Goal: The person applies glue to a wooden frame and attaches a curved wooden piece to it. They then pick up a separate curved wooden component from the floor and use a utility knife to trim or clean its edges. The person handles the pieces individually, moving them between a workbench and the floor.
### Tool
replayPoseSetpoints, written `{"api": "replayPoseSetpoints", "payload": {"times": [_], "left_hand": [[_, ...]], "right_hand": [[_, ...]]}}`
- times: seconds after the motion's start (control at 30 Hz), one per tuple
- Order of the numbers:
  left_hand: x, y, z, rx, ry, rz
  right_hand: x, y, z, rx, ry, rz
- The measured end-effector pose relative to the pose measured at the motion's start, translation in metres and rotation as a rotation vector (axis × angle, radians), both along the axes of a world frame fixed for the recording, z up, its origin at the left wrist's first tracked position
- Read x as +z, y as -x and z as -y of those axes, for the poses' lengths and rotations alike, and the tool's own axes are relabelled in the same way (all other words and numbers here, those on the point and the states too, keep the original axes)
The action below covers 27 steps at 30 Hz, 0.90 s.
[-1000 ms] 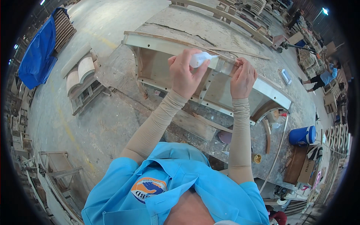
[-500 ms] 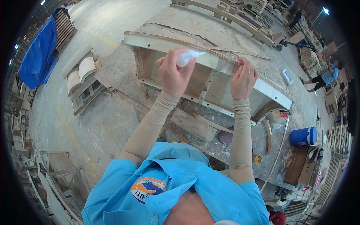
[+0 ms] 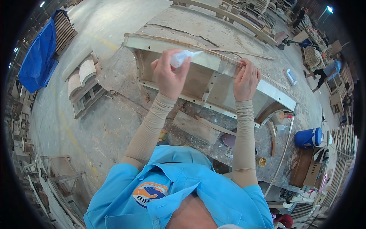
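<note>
My left hand (image 3: 170, 74) is closed round a small white squeeze bottle (image 3: 180, 58), whose thin pointed nozzle aims right along the far edge of a wooden furniture frame (image 3: 213, 89). The nozzle tip looks close to that edge; I cannot tell whether it touches. The frame is long and pale, has curved ends and a drilled divider, and lies in front of me. My right hand (image 3: 247, 79) rests on the far rail, right of the divider, its fingers bent together over a thin brown strip (image 3: 228, 59) along the edge. What its fingertips grip is partly hidden.
Loose boards (image 3: 196, 128) lie between me and the frame. A blue drum-shaped container (image 3: 308, 137) stands at the right. At the left are a curved wooden piece (image 3: 84, 82) and a blue tarp (image 3: 40, 57). A person (image 3: 327, 72) walks at the far right.
My left hand has moved slightly left and a little lower with the bottle. My right hand has stayed nearly still. The person at the far right has shifted in stride.
</note>
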<state>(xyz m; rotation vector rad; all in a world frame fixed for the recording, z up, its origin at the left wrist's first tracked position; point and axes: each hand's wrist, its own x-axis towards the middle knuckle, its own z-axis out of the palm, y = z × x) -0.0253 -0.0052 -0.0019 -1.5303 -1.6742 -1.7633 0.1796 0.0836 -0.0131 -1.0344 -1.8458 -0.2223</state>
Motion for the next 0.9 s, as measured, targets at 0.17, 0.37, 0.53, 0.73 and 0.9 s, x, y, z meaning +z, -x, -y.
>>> {"api": "replayPoseSetpoints", "payload": {"times": [0.17,0.37,0.53,0.73,0.9], "left_hand": [[0.001,0.019,0.006,0.054,0.006,-0.014],[0.000,0.027,0.013,0.043,0.022,0.116],[-0.012,0.048,0.011,-0.125,-0.144,0.469],[-0.037,0.125,0.022,-0.307,-0.263,0.772],[-0.051,0.192,0.033,-0.106,-0.248,0.807]], "right_hand": [[0.003,0.000,0.003,0.001,-0.014,0.013],[0.002,-0.002,0.003,-0.004,-0.015,0.002],[0.000,-0.003,0.003,0.009,0.015,0.006],[0.002,-0.001,0.007,0.013,0.000,-0.004],[0.005,0.000,0.012,0.006,-0.002,-0.032]]}}
